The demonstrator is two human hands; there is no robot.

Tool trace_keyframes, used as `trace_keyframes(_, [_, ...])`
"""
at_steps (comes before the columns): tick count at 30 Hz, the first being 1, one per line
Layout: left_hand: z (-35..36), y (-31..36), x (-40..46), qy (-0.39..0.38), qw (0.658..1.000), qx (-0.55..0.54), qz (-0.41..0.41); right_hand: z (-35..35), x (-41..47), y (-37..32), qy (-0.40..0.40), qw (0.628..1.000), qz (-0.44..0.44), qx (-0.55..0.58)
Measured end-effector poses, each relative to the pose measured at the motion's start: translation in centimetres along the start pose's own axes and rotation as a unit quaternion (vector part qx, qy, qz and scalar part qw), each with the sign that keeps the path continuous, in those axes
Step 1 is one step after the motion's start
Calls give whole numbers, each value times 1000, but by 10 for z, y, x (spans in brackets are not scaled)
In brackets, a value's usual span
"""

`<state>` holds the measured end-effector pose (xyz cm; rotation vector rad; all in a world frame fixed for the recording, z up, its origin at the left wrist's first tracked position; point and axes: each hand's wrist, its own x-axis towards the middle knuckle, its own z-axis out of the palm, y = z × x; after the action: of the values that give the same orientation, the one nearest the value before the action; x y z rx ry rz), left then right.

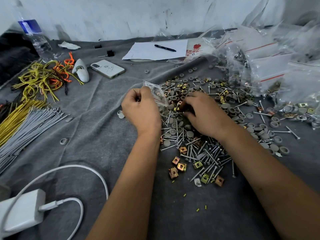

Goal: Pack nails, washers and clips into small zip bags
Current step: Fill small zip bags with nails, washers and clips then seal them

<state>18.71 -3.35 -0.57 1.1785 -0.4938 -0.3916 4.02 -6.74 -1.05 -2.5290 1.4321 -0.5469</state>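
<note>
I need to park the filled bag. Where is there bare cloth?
Free: the grey cloth between the cable ties and the left hand, and below the hardware pile. Crowded: the bag heap at right.

Grey cloth; grey washers; gold-and-copper clips; silver nails; yellow wires; white charger.

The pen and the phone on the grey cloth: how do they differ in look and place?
The pen is black and slim; the phone is white, flat and wide. The pen lies on white paper; the phone lies directly on the grey cloth. Neither is touched by a hand.
</note>
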Motion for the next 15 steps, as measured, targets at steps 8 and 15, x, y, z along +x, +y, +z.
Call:
trace_keyframes(8, [-1, -2, 2, -12, 1000, -10, -10, -11, -5, -10, -52, 998, 37, 23])
trace_keyframes(15, [-5, 5, 14, 10, 997, -71, -15, -11, -10, -6, -2, 996, 85, -2])
